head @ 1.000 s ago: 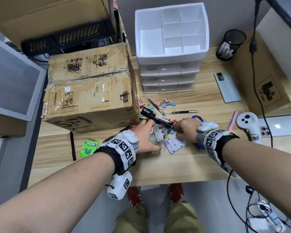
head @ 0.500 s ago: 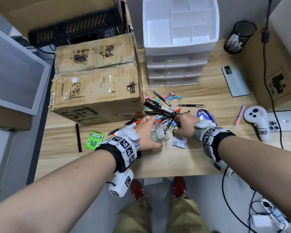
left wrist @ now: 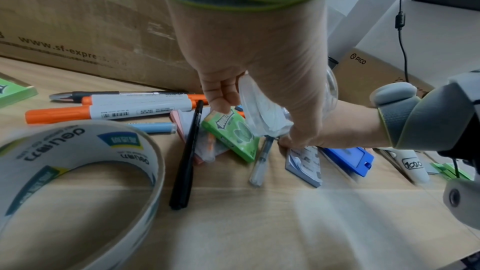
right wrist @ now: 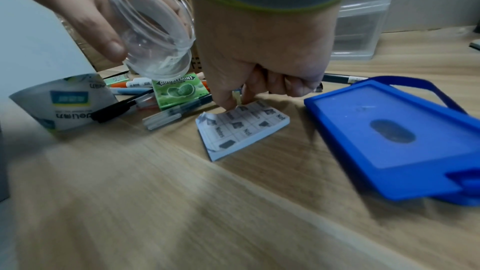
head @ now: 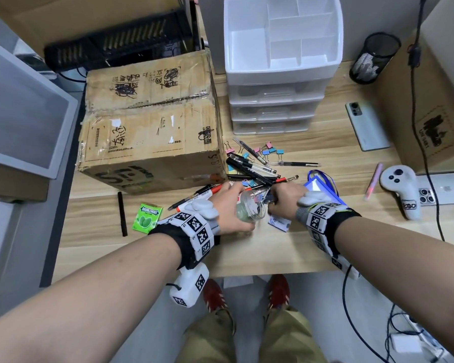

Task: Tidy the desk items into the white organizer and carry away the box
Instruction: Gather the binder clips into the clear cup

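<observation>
My left hand (head: 231, 205) grips a clear jar (head: 250, 208), tilted with its mouth toward the right hand. Seen from the right wrist, the jar (right wrist: 153, 28) looks almost empty. My right hand (right wrist: 237, 100) pinches a small clip-like item just above a printed notepad (right wrist: 244, 130) on the desk. Behind the hands lie several pens (head: 249, 167) and coloured binder clips (head: 269, 151). The white organizer (head: 281, 64) stands at the back with its top compartments bare. The worn cardboard box (head: 152, 127) sits to its left.
A blue badge holder (head: 323, 189) lies by my right wrist, a green gum pack (head: 147, 218) to the left, and a tape roll (left wrist: 78, 171) near my left wrist. A phone (head: 367, 129), white controller (head: 401, 189), pink pen (head: 374, 180) and mesh cup (head: 375, 57) occupy the right side.
My right hand has pulled back from the pen pile and now covers part of the notepad, closer to the jar's mouth. My left hand keeps the jar tilted in place.
</observation>
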`<state>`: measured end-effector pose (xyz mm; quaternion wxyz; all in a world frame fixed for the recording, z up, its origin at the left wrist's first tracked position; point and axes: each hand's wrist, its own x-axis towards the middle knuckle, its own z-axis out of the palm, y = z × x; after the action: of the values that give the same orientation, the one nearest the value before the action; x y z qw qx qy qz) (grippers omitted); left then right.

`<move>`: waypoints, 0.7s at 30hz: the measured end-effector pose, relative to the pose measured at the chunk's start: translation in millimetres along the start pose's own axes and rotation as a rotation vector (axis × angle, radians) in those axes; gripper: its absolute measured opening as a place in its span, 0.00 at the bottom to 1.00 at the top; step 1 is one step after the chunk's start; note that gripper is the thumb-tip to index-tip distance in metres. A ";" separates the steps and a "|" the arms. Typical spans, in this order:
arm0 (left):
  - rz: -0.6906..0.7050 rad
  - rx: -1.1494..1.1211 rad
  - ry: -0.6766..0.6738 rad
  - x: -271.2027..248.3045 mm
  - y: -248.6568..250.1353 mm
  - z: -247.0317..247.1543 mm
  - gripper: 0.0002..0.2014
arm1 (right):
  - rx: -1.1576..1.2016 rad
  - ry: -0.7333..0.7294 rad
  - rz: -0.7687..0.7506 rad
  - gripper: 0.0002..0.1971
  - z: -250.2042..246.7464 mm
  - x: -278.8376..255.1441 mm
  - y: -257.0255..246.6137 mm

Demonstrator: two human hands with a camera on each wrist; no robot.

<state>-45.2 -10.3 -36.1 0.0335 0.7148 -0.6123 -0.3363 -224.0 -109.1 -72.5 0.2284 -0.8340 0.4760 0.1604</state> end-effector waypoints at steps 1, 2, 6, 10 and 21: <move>0.002 0.000 -0.002 0.1 0.4 -0.5 0.41 | -0.006 -0.004 -0.007 0.08 -1.7 -1.3 -0.4; 0.004 0.001 -0.005 0.3 0.3 -0.8 0.41 | -0.013 0.002 -0.018 0.09 -2.1 -1.1 -0.6; 0.006 0.015 -0.009 0.5 -1.2 -1.2 0.42 | -0.046 0.056 -0.058 0.13 1.4 3.3 -6.7; 0.005 0.035 -0.015 0.1 -2.0 -1.1 0.42 | -0.089 0.084 -0.108 0.12 8.6 4.8 -9.3; -0.016 0.077 -0.050 -0.9 -2.5 -5.0 0.45 | -0.131 0.043 -0.131 0.16 0.2 3.6 -6.3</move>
<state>-40.5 -10.7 -33.0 -0.0120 0.7119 -0.6195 -0.3305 -216.8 -108.8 -72.9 0.1730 -0.8797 0.4137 0.1581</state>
